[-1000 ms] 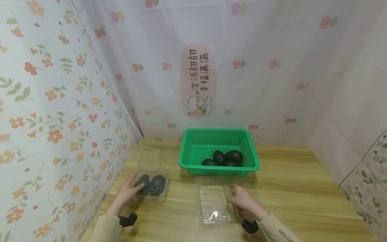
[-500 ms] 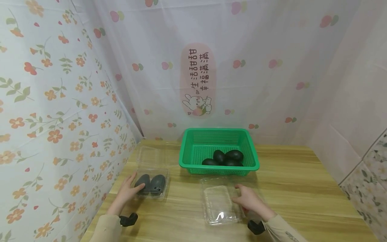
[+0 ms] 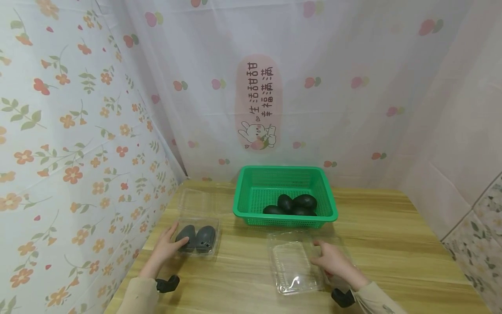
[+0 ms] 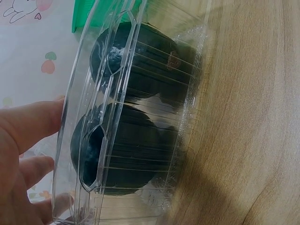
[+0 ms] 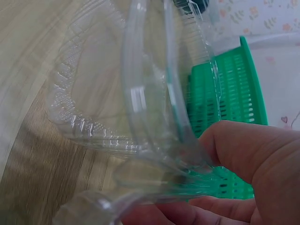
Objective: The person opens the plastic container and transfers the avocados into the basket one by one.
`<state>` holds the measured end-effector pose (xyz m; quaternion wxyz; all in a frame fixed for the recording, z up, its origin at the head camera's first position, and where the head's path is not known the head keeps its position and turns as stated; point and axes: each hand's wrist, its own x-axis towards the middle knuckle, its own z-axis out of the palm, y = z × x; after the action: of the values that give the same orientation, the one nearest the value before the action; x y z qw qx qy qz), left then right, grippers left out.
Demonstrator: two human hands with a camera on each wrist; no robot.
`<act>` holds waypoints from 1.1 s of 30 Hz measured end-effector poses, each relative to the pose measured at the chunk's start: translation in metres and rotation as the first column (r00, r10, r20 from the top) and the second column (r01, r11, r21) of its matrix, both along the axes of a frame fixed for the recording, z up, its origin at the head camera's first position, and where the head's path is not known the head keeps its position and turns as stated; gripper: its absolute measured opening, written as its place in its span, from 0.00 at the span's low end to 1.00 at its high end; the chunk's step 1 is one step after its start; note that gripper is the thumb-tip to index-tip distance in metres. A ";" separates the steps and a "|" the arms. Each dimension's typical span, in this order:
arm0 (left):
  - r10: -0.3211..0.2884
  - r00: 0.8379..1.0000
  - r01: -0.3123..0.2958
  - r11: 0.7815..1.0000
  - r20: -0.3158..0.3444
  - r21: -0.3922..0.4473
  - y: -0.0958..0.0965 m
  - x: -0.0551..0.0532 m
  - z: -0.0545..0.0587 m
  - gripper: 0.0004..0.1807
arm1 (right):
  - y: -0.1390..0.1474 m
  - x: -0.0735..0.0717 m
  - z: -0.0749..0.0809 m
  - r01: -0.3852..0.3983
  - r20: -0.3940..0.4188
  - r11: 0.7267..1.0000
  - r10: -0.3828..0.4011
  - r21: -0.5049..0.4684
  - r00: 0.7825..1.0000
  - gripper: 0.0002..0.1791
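Two dark avocados sit side by side in a clear plastic clamshell box at the left of the table, its lid laid back. My left hand touches this box's left side, fingers spread along the rim, which the left wrist view shows close up. To the right, a second clear clamshell box contains nothing. My right hand pinches it at its right-hand side, thumb and fingers on either side of the plastic. In the right wrist view the folded plastic edge lies between them.
A green plastic basket stands at the back of the wooden table, with several dark avocados in it. Floral curtains close off the left and the back.
My right hand has drawn the second box to the right, away from the left one. My left hand and its box with the two avocados have stayed in place.
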<state>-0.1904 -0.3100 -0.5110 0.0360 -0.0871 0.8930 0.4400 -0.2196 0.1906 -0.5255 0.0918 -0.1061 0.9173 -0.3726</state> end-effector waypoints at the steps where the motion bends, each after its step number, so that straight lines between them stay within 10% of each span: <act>1: 0.000 1.000 0.000 1.000 0.000 0.004 0.000 0.000 -0.001 0.47 | 0.001 0.000 0.000 0.003 -0.002 1.000 -0.003 0.002 1.000 0.33; 33: -0.005 1.000 0.005 1.000 -0.008 -0.003 0.002 0.001 0.003 0.46 | 0.043 0.010 0.006 0.019 -0.098 0.996 -0.010 0.090 0.995 0.26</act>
<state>-0.1897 -0.3083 -0.5080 0.0335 -0.0832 0.8940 0.4391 -0.2099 0.2333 -0.5195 0.0488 -0.1133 0.9374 -0.3257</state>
